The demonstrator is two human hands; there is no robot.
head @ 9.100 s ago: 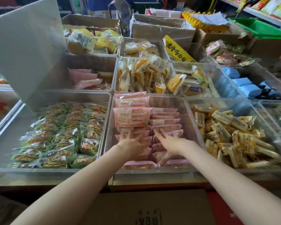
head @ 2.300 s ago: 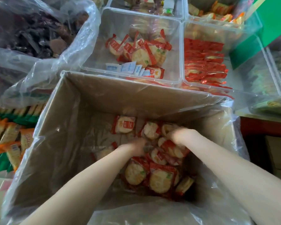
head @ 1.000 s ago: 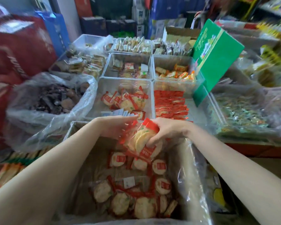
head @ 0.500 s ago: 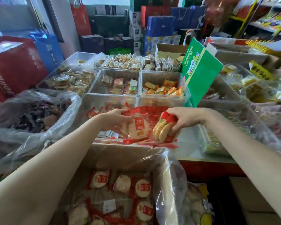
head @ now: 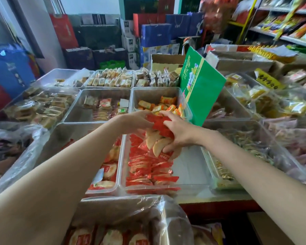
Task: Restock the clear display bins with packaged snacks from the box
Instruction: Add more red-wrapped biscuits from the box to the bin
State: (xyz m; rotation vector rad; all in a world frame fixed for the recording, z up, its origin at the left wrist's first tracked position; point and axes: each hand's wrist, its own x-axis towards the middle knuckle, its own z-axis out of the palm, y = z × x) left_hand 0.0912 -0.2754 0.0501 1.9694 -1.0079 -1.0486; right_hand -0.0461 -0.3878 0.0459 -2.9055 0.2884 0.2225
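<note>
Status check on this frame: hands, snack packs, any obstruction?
Left hand and right hand both gripping red cracker packs. Packs held over the half-filled clear bin. Nothing blocking the drop.

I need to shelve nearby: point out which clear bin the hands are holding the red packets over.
The front bin with neat rows of red packets and bare space right, below both hands.

A small snack shop is showing here: clear display bins (head: pixel 99 105) are sitting edge to edge on a counter, holding wrapped sweets and crackers. Gift bags (head: pixel 155 34) are standing stacked along the back wall, and a shelf rack (head: pixel 281 35) of packets is running past the counter's right edge.
</note>
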